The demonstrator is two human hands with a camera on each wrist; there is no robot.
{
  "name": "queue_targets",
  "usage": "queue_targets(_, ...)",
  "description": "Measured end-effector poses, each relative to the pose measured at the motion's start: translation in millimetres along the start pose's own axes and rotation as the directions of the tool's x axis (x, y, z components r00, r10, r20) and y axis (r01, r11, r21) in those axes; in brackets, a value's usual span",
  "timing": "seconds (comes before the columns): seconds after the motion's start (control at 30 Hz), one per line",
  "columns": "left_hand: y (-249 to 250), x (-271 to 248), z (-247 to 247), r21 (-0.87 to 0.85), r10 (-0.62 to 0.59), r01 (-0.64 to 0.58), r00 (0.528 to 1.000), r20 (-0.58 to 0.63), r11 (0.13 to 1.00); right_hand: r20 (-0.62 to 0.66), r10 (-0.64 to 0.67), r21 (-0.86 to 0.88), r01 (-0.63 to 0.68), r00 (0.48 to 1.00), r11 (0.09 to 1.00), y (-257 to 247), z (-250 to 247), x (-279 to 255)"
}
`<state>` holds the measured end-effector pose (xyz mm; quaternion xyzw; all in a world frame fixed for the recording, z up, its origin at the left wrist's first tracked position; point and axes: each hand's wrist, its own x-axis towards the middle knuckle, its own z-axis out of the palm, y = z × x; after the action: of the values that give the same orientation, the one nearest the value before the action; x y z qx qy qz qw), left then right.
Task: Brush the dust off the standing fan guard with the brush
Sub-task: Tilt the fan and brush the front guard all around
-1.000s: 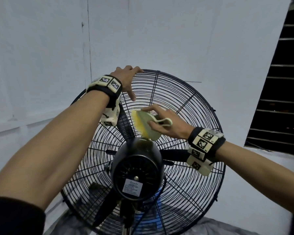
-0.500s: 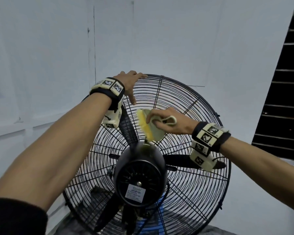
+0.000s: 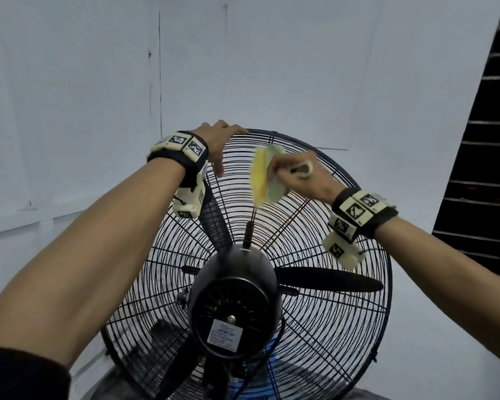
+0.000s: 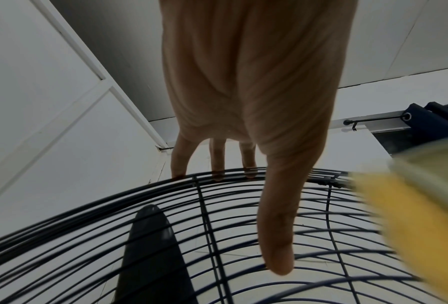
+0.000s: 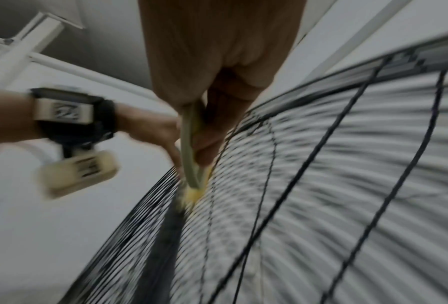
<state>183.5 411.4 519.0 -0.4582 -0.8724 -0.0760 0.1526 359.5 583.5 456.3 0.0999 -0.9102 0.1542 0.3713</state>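
A big black standing fan faces away from me, its round wire guard [image 3: 344,313] seen from the back with the motor housing [image 3: 233,298] in the middle. My left hand [image 3: 220,140] rests on the guard's top rim [image 4: 282,171], fingers straight over the edge, thumb hanging down in front of the wires. My right hand [image 3: 298,177] grips a pale green brush [image 3: 267,174] with yellow bristles [image 4: 410,222]. The bristles [image 5: 193,195] press on the upper guard wires just right of the left hand. The right wrist view is blurred.
White wall panels [image 3: 70,111] stand close behind and left of the fan. A dark louvred window [image 3: 485,168] fills the right edge. A blue object [image 3: 269,353] shows through the lower guard. A dark curtain on a rod [image 4: 425,123] hangs at the right.
My right hand has swept the brush upward from just above the motor housing to near the top rim. The left hand has stayed on the rim. The head view has tilted slightly.
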Motion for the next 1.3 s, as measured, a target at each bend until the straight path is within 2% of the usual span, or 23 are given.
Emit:
queue_targets(0.07,0.1,-0.2,0.3,-0.004,-0.007,0.007,1.0,0.002,1.0,-0.278,0.117,0.092,-0.095,0.953,0.991,2.9,-13.5,18.3)
queue_targets(0.1,0.1,-0.3,0.7,-0.008,-0.009,0.009,1.0,0.0,1.0,-0.34,0.161,0.135,-0.121,0.927,0.983,3.2,-16.5,24.2)
queue_targets(0.23,-0.2,-2.9,-1.5,-0.01,-0.005,0.005,1.0,-0.001,1.0,-0.318,0.299,0.332,-0.19,0.9,0.924,3.6,-10.4,25.5)
queue_targets(0.3,-0.1,-4.1,-1.5,-0.008,-0.01,0.01,1.0,0.002,1.0,-0.324,0.33,0.314,-0.229,0.887,0.922,-0.6,-2.4,18.8)
queue_targets(0.37,0.8,-5.3,-0.9,0.003,-0.018,0.018,1.0,0.002,1.0,-0.317,0.257,0.231,-0.188,0.913,0.955,-5.3,12.4,3.9)
queue_targets(0.43,1.7,-5.8,-0.7,-0.001,-0.025,0.025,1.0,0.001,1.0,-0.119,0.171,0.182,-0.147,0.978,0.972,-10.1,32.9,-22.7)
queue_targets(0.5,2.0,-5.6,-1.4,-0.003,-0.021,0.021,1.0,0.006,1.0,0.15,0.06,0.104,-0.076,0.987,0.992,-13.2,48.7,-46.0)
queue_targets(0.57,3.0,-6.4,-2.2,0.001,-0.021,0.021,1.0,0.007,1.0,0.26,-0.013,-0.024,0.02,0.966,0.999,-11.4,46.7,-45.2)
queue_targets(0.63,4.5,-7.5,-2.4,0.001,-0.022,0.022,1.0,0.007,1.0,0.318,0.016,-0.049,-0.001,0.948,0.999,-13.1,31.3,-29.4)
queue_targets(0.7,6.0,-9.6,-3.0,-0.009,-0.021,0.021,1.0,0.005,1.0,0.443,0.064,-0.04,-0.051,0.894,0.998,-16.5,22.1,-18.4)
queue_targets(0.77,6.1,-11.8,-3.2,-0.016,-0.016,0.016,1.0,0.002,1.0,0.55,0.07,-0.122,-0.003,0.832,0.993,-16.8,25.5,-12.4)
queue_targets(0.8,6.1,-12.5,-3.0,-0.017,-0.012,0.012,1.0,0.003,1.0,0.548,0.071,-0.165,0.024,0.834,0.986,-17.5,26.0,-9.1)
queue_targets(0.83,6.7,-12.7,-2.4,-0.017,-0.01,0.01,1.0,0.003,1.0,0.491,0.075,-0.203,0.031,0.868,0.979,-18.6,23.9,-4.6)
queue_targets(0.9,8.8,-13.2,-2.6,-0.013,-0.018,0.018,1.0,0.004,1.0,0.293,0.049,-0.177,0.004,0.955,0.984,-19.7,14.4,3.6)
queue_targets(0.93,9.0,-13.5,-2.7,-0.011,-0.022,0.022,1.0,0.006,1.0,0.243,0.038,-0.137,-0.005,0.969,0.99,-19.1,13.1,6.0)
queue_targets(0.97,8.6,-13.3,-2.7,-0.012,-0.023,0.023,1.0,0.006,1.0,0.268,0.038,-0.103,-0.011,0.963,0.995,-19.9,14.0,6.7)
queue_targets(1.03,8.2,-13.2,-3.1,-0.016,-0.021,0.021,1.0,0.006,1.0,0.456,0.064,-0.118,-0.011,0.888,0.993,-18.9,26.4,3.3)
queue_targets(1.07,8.1,-12.9,-3.1,-0.017,-0.02,0.02,1.0,0.007,1.0,0.498,0.062,-0.151,0.016,0.865,0.988,-16.0,31.6,0.9)
queue_targets(1.1,7.8,-11.9,-2.5,-0.018,-0.018,0.018,1.0,0.007,1.0,0.468,0.066,-0.173,0.018,0.881,0.985,-13.9,31.4,0.6)
queue_targets(1.17,6.7,-9.5,-1.2,-0.014,-0.025,0.025,1.0,0.004,1.0,0.229,0.058,-0.156,-0.022,0.972,0.988,-9.4,21.2,5.2)
queue_targets(1.2,6.4,-8.7,-0.5,-0.009,-0.03,0.03,1.0,0.007,1.0,0.113,0.045,-0.13,-0.03,0.993,0.991,-7.8,16.9,6.5)
queue_targets(1.23,6.5,-7.1,0.1,-0.005,-0.033,0.033,0.999,0.007,0.999,0.066,0.05,-0.104,-0.043,0.997,0.994,-8.0,13.9,6.7)
queue_targets(1.3,7.8,-3.9,1.3,-0.008,-0.033,0.033,0.999,0.005,0.999,0.19,0.085,-0.087,-0.069,0.978,0.994,-8.9,13.2,4.0)
